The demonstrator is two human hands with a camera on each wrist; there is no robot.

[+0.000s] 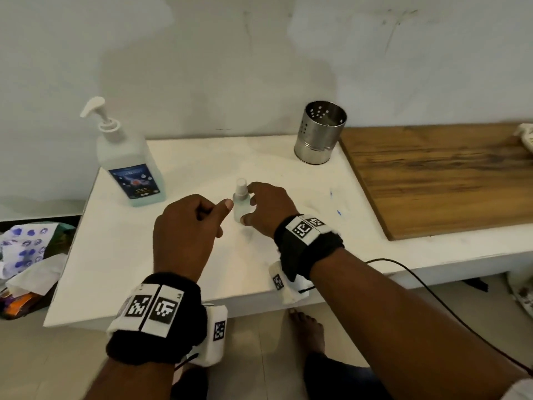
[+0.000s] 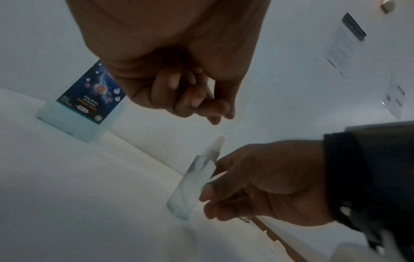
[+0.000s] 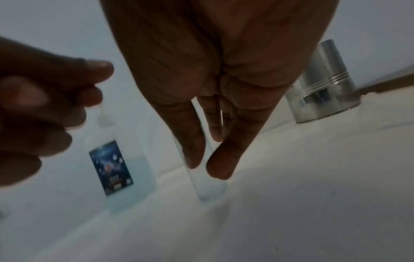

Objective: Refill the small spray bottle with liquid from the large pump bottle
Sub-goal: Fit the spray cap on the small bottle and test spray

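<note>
While the small spray bottle (image 1: 240, 204) stands upright near the middle of the white desk (image 1: 184, 255), it is framed by the right hand (image 1: 266, 210), whose thumb and forefinger are spread round its body from the right. Whether those fingers (image 3: 195, 150) actually press the plastic or only lie just beside it cannot be told; in the right wrist view they hang nearly straight alongside the bottle, so no firm grip is shown. This placement is judged to steady the light, narrow bottle so that it will not tip when its top is worked.

Just left of the bottle the left hand (image 1: 187, 223) is held above the desk, its fingers (image 2: 179, 95) curled toward the palm and the thumb extended toward the spray cap; nothing is held in it. It is judged to be poised to take the cap, which is on the bottle, so the opening step is not yet done.

Further left and farther back, the pump bottle (image 1: 129, 160) stands well apart from both hands, untouched, with blue liquid low in it and the nozzle pointing left. A steel holder (image 1: 320, 134) stands at the far right of the white surface, beside a wooden board (image 1: 447, 180).
</note>
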